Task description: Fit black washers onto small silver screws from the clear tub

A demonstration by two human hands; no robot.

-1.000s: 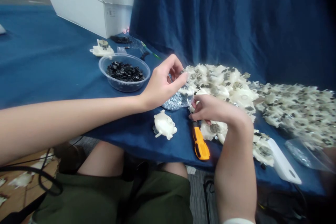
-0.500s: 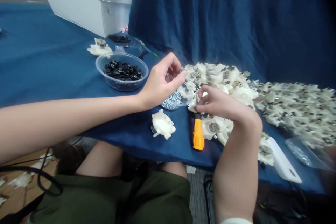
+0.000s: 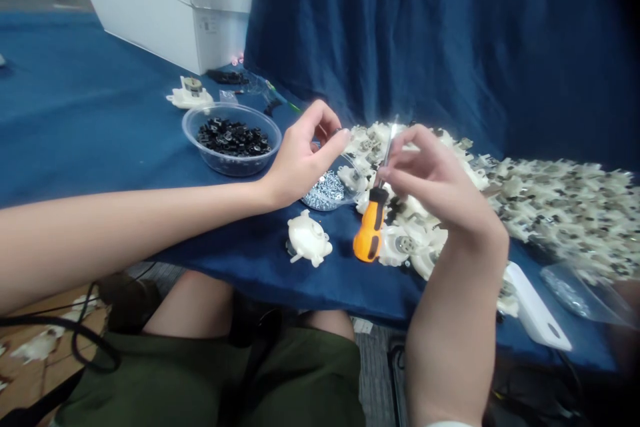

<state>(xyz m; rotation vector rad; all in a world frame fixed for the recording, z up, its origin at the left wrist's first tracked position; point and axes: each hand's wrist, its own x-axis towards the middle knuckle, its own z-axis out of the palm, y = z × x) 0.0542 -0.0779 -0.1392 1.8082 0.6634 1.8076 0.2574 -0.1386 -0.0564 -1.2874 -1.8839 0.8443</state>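
- We have one cream housing [image 3: 309, 239] alone by the near edge of the blue-covered bench [image 3: 250, 240]; near the edge at right lie one white slotted bar [image 3: 537, 313] and one clear bag [image 3: 567, 290], just beside each other.
- We see one orange-and-black screwdriver [image 3: 371, 227] in the right hand [image 3: 430, 170]; that grip is closed on its shaft, thumb against fingers, the handle slanting down toward us and the tip up; it is right of the lone housing.
- Our left hand [image 3: 303, 157] has its grip pinched on one small dark piece [image 3: 337, 131], too small for us to name; it is above one clear bowl [image 3: 326, 208] of silvery screws, too many to count.
- Beyond the right hand we find two heaps of cream parts, one nearer [image 3: 367, 140] and one farther right [image 3: 570, 213]; both beyond counting.
- Left of the left hand stands a second bowl [image 3: 225, 163], holding countless black pieces [image 3: 233, 137]; behind it, one housing with a motor [image 3: 190, 95]; farther back, one white box [image 3: 150, 0].
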